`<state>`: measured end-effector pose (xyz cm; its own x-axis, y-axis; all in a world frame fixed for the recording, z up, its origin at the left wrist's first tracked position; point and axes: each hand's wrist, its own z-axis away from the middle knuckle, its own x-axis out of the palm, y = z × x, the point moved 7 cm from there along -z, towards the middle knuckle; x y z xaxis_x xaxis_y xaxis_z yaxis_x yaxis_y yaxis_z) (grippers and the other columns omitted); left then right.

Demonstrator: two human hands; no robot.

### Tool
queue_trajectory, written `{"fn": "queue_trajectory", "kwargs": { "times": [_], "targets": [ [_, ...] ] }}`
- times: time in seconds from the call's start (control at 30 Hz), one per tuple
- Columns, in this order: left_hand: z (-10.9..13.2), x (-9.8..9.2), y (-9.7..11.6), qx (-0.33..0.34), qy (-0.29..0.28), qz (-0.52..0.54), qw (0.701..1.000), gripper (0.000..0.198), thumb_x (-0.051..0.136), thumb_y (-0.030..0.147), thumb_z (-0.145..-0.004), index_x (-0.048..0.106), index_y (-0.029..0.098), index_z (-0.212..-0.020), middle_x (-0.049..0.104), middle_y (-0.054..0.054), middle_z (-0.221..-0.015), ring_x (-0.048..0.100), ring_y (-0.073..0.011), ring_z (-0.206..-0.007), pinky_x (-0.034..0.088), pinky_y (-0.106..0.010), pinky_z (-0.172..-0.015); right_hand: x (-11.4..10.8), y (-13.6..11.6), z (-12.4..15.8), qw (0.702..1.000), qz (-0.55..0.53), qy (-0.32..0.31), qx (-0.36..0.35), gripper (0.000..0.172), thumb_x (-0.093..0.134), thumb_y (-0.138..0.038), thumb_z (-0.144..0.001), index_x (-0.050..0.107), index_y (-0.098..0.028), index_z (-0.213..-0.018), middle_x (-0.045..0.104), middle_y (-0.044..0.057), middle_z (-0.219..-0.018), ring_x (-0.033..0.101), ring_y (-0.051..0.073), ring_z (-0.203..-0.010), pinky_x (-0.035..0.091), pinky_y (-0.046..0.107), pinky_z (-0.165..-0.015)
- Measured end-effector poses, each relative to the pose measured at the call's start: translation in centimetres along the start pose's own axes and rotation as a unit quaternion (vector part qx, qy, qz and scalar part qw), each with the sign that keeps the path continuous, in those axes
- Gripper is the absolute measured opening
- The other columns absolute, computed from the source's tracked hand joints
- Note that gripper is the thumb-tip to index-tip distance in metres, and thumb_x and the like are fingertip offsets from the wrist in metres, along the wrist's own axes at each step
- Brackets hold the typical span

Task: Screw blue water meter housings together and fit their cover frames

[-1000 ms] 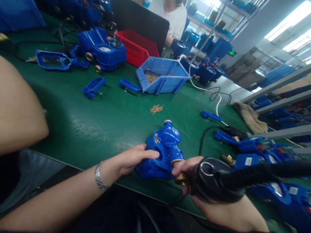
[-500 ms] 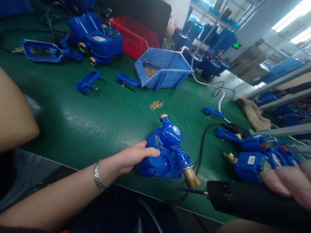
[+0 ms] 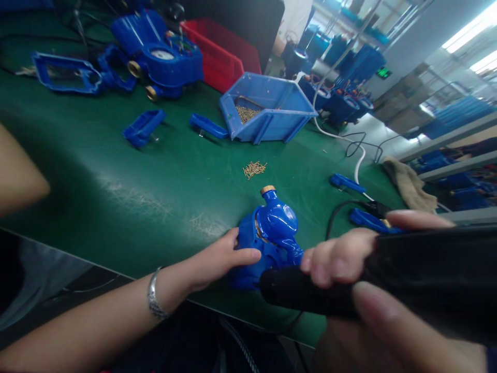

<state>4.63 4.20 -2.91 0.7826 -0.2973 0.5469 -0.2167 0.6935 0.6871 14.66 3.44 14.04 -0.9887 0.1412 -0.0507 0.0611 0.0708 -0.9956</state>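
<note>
My left hand (image 3: 223,256) is closed around the left side of a blue water meter (image 3: 277,217), its thumb lying across the casing. The meter rests on the green bench near its front edge, with a brass-threaded pipe end pointing away from me. A black electric screwdriver (image 3: 310,292) fills my right hand (image 3: 349,264), fingers wrapped around the body. Its nose is over the meter's near part, and the tool hides the lower pipe end. Whether the bit touches the casing I cannot tell. Beyond the meter lies a small heap of brass-coloured screws (image 3: 254,169).
A blue bin (image 3: 279,122) of screws stands behind the heap, with a red bin (image 3: 221,57) beside it. Blue lids (image 3: 207,126) lie around. Another meter (image 3: 166,65) sits at the back left. A cloth (image 3: 409,186) and cables are on the right.
My right hand has brought the screwdriver leftward from the right edge, over the near part of the meter. My left hand keeps its hold, and the view has shifted slightly.
</note>
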Motion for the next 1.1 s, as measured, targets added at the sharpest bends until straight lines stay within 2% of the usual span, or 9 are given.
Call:
{"fn": "queue_trajectory", "kwargs": {
  "times": [0.13,0.3,0.57,0.73,0.83,0.9,0.97,1.0,1.1],
  "targets": [
    [-0.2,-0.3,-0.4,0.026,0.065,0.012,0.997,0.064,0.070,0.035,-0.061,0.046,0.010,-0.114,0.061,-0.017,-0.115,0.057,-0.0312,-0.104,0.044,-0.039,-0.087,0.5,1.5,0.1,0.997,-0.075,-0.024,-0.001,0.029,0.064,-0.021,-0.079,0.048,-0.029,-0.102,0.055,-0.004,-0.068,0.054,0.012,-0.062,0.051,0.030,-0.062],
    [-0.4,-0.2,-1.1,0.002,0.086,0.035,0.996,0.067,0.070,0.036,-0.057,0.044,0.011,-0.113,0.061,-0.017,-0.113,0.057,-0.0324,-0.104,0.045,-0.040,-0.086,0.1,1.9,-0.1,0.996,-0.090,-0.009,0.008,0.029,0.066,-0.023,-0.079,0.049,-0.028,-0.102,0.055,-0.004,-0.067,0.055,0.012,-0.060,0.051,0.029,-0.059],
    [-0.6,-0.5,-1.2,-0.010,0.094,0.018,0.995,0.071,0.067,0.037,-0.054,0.041,0.010,-0.114,0.059,-0.019,-0.115,0.056,-0.0335,-0.105,0.043,-0.041,-0.088,0.6,1.9,-0.1,0.996,-0.076,0.029,-0.028,0.029,0.065,-0.024,-0.078,0.048,-0.026,-0.101,0.051,-0.003,-0.062,0.051,0.011,-0.053,0.050,0.028,-0.053],
    [-0.5,-0.4,-1.1,-0.021,0.107,-0.008,0.994,0.070,0.065,0.038,-0.055,0.041,0.008,-0.114,0.060,-0.020,-0.112,0.057,-0.0317,-0.100,0.043,-0.039,-0.086,0.9,2.5,-0.1,0.996,-0.080,-0.042,0.025,0.029,0.064,-0.022,-0.080,0.048,-0.029,-0.103,0.055,-0.003,-0.067,0.056,0.014,-0.061,0.051,0.032,-0.060],
    [-0.3,-0.4,-0.2,-0.002,0.059,-0.092,0.994,0.061,0.061,0.043,-0.064,0.047,0.010,-0.114,0.064,-0.016,-0.110,0.061,-0.0269,-0.095,0.046,-0.035,-0.082,0.8,2.4,-0.1,0.995,-0.099,-0.026,0.010,0.030,0.063,-0.021,-0.079,0.048,-0.028,-0.104,0.054,-0.004,-0.066,0.055,0.013,-0.060,0.050,0.032,-0.061],
    [-0.5,-1.0,1.7,0.048,0.028,-0.273,0.961,0.048,0.048,0.050,-0.077,0.059,0.012,-0.103,0.069,-0.011,-0.093,0.064,-0.0235,-0.082,0.048,-0.032,-0.073,0.8,2.2,-0.1,0.993,-0.118,-0.004,-0.016,0.031,0.062,-0.021,-0.078,0.048,-0.027,-0.105,0.054,-0.004,-0.066,0.053,0.012,-0.059,0.049,0.031,-0.060],
    [-1.3,-2.5,4.5,0.109,0.059,-0.466,0.876,0.052,0.036,0.054,-0.084,0.068,0.013,-0.080,0.067,-0.008,-0.071,0.063,-0.0231,-0.070,0.047,-0.033,-0.066,1.2,2.2,-0.1,0.991,-0.129,-0.001,-0.029,0.032,0.061,-0.020,-0.078,0.048,-0.025,-0.106,0.054,-0.004,-0.066,0.053,0.013,-0.058,0.048,0.031,-0.058],
    [-1.9,-3.6,6.1,0.129,0.094,-0.496,0.853,0.050,0.041,0.053,-0.082,0.069,0.012,-0.077,0.066,-0.009,-0.072,0.061,-0.0255,-0.073,0.045,-0.036,-0.069,1.3,2.2,-0.1,0.991,-0.132,0.002,-0.030,0.031,0.060,-0.019,-0.078,0.048,-0.025,-0.106,0.054,-0.004,-0.066,0.053,0.013,-0.058,0.048,0.031,-0.058],
    [-4.7,-5.5,10.5,0.213,0.174,-0.568,0.775,0.033,0.051,0.035,-0.082,0.065,0.014,-0.103,0.060,-0.012,-0.101,0.050,-0.0290,-0.102,0.035,-0.041,-0.090,1.3,2.3,-0.1,0.990,-0.138,0.006,-0.028,0.030,0.059,-0.018,-0.077,0.048,-0.025,-0.105,0.054,-0.004,-0.065,0.052,0.013,-0.057,0.047,0.031,-0.058]
  ]
}}
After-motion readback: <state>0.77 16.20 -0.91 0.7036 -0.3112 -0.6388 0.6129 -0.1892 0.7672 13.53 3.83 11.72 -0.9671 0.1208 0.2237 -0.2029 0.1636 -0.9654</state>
